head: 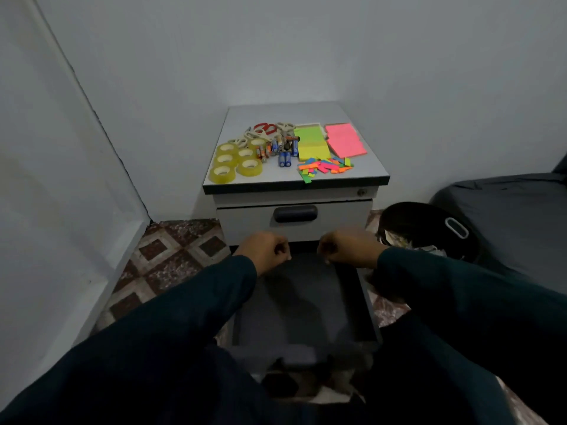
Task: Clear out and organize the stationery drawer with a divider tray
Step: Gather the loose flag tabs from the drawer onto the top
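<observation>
A small cabinet (294, 191) stands against the wall, and below its closed upper drawer a lower drawer (303, 305) is pulled out toward the person, its dark floor in shadow and its near front cut off behind the sleeves. Both hands hang over the drawer's far edge: the left hand (264, 251) and right hand (349, 248) have fingers curled under, and whether they pinch anything I cannot tell. At the right, a dark bin (429, 231) is half hidden behind the right arm. On the cabinet top, pink sticky notes (345, 140) sit at the far right corner, yellow-green sticky notes (310, 142) beside them, tape rolls (234, 162) at the near left corner, scissors (265, 130) behind them, batteries (280, 148) in the middle, tangled and hard to count, and coloured paper flags (325, 167) spilling to the near edge.
</observation>
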